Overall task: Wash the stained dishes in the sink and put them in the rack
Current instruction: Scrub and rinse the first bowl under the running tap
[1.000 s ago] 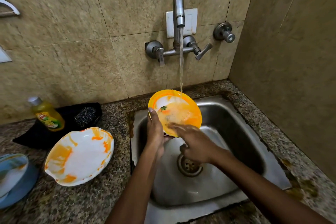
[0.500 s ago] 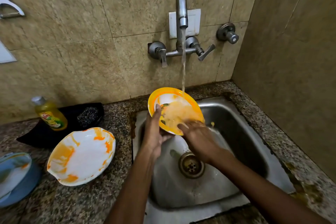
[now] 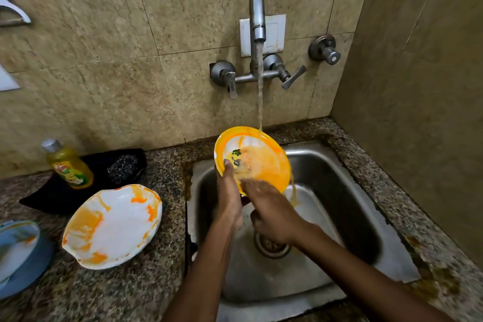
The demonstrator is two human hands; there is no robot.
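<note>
A yellow-rimmed plate [image 3: 264,162] smeared orange is tilted over the steel sink [image 3: 347,206] under running water from the tap [image 3: 257,18]. My left hand [image 3: 228,193] grips its lower left edge, thumb on the face. My right hand [image 3: 266,206] rubs the plate's lower face with its fingers; they are blurred. Orange water runs off the plate's right edge into the sink. A white plate [image 3: 112,225] with orange stains lies on the counter left of the sink.
A yellow dish-soap bottle [image 3: 68,165] and a steel scrubber [image 3: 122,167] sit on a black cloth [image 3: 47,198] by the wall. Blue dishes [image 3: 18,256] lie at the far left. The granite counter [image 3: 146,282] surrounds the sink; a wall stands close on the right.
My right hand has slid across the plate's lower face, rubbing it. More orange smear has washed off the plate, and orange water now streams off its right edge.
</note>
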